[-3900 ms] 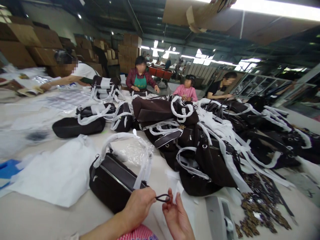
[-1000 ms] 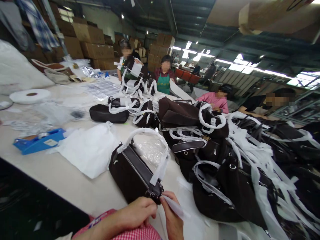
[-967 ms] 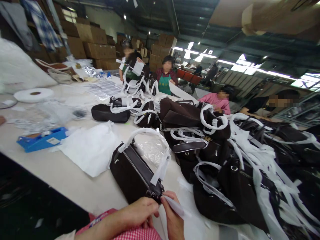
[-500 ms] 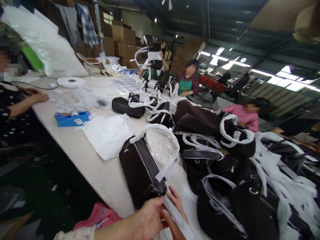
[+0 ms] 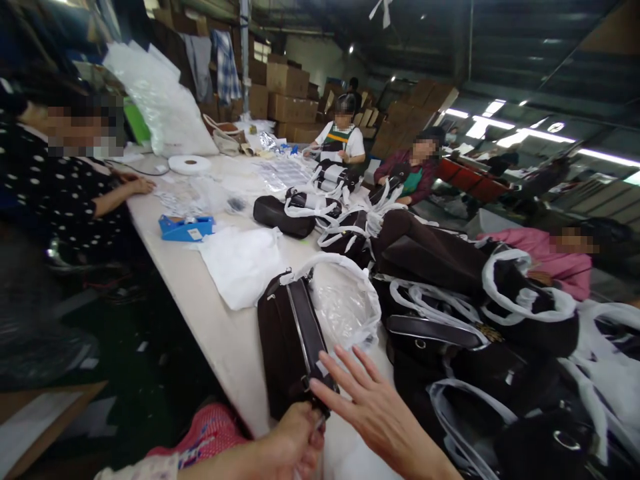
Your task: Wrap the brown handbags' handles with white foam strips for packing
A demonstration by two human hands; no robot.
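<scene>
A dark brown handbag (image 5: 280,333) with a zipped top lies in front of me, its white-wrapped handle (image 5: 350,263) arching to the right. My left hand (image 5: 300,433) is closed at the bag's near end; its fingers hide the exact part in its grip. Over the bag's near top corner, my right hand (image 5: 370,400) has its fingers spread, with the fingertips beside the wrapped handle's near end. Clear plastic (image 5: 345,307) shows inside the handle's loop. A white sheet (image 5: 245,267) lies beyond the bag on the left.
Dark bags (image 5: 480,360) with wrapped handles are heaped on the right. A blue tape dispenser (image 5: 186,228) and a white roll (image 5: 190,164) sit on the pale table (image 5: 220,340). A person in polka dots (image 5: 65,180) is at the left edge; several others work across the table.
My right hand has come away from beside my left and opened over the bag's corner. My left hand has closed into a fist. The view has swung left.
</scene>
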